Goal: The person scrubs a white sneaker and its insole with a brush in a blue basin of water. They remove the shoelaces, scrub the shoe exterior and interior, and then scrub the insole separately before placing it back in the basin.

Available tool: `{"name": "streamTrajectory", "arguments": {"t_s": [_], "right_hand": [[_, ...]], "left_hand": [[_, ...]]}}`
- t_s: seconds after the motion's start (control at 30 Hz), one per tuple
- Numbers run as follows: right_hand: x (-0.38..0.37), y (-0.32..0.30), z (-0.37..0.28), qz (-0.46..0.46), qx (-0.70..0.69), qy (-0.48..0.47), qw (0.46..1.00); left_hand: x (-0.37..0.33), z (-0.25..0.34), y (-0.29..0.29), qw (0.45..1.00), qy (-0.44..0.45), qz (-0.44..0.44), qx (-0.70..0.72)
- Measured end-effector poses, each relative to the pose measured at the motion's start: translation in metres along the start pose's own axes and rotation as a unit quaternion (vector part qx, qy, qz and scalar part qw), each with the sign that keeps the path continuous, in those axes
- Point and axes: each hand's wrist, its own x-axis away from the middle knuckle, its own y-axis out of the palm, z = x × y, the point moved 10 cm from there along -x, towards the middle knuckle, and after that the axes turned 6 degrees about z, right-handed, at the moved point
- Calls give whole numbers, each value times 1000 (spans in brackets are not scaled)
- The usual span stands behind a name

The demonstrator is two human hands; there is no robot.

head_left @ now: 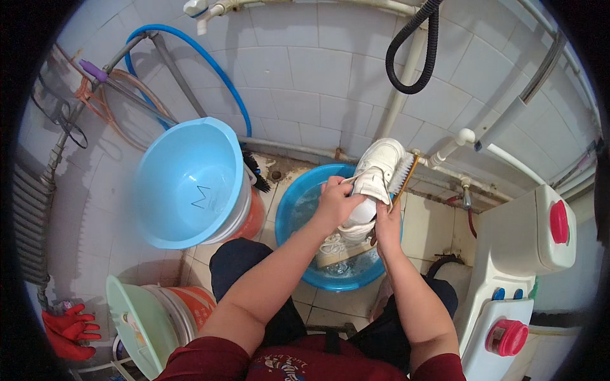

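A white lace-up shoe (381,157) is held above a blue basin (305,279) of water, its toe pointing away from me. My left hand (335,206) is closed on the shoe's left side near the tongue and opening. At the right side of the opening, my right hand (387,230) is closed round a scrub brush (406,174) while its fingers also touch the shoe. The brush has pale bristles and a wooden back, and its bristles face the shoe. A second white shoe (343,252) lies in the basin below, partly covered by the first shoe and my hands.
A light-blue basin (184,184) sits on a bucket at the left, with a black-bristled brush (257,173) behind. Nearer are a green basin (136,330) and red rubber gloves (71,330). White jugs with red caps (508,336) stand right. Pipes (292,147) run along the tiled wall.
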Motion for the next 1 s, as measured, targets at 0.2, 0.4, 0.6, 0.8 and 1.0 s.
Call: {"name": "streamTrajectory", "arguments": {"t_s": [0.2, 0.4, 0.6, 0.8, 1.0], "right_hand": [[1, 3, 3, -4, 5, 16, 1000], [-3, 0, 17, -2, -10, 54, 998], [-10, -9, 22, 14, 83, 9, 996], [-18, -20, 27, 46, 92, 9, 995], [-26, -53, 22, 134, 76, 34, 987]], "left_hand": [[0, -12, 7, 984, -82, -10, 160], [6, -12, -5, 944, -161, 54, 282], [9, -21, -3, 905, -223, 14, 363], [11, -18, -9, 924, -213, -6, 318], [12, -16, -14, 889, -212, -82, 396]]}}
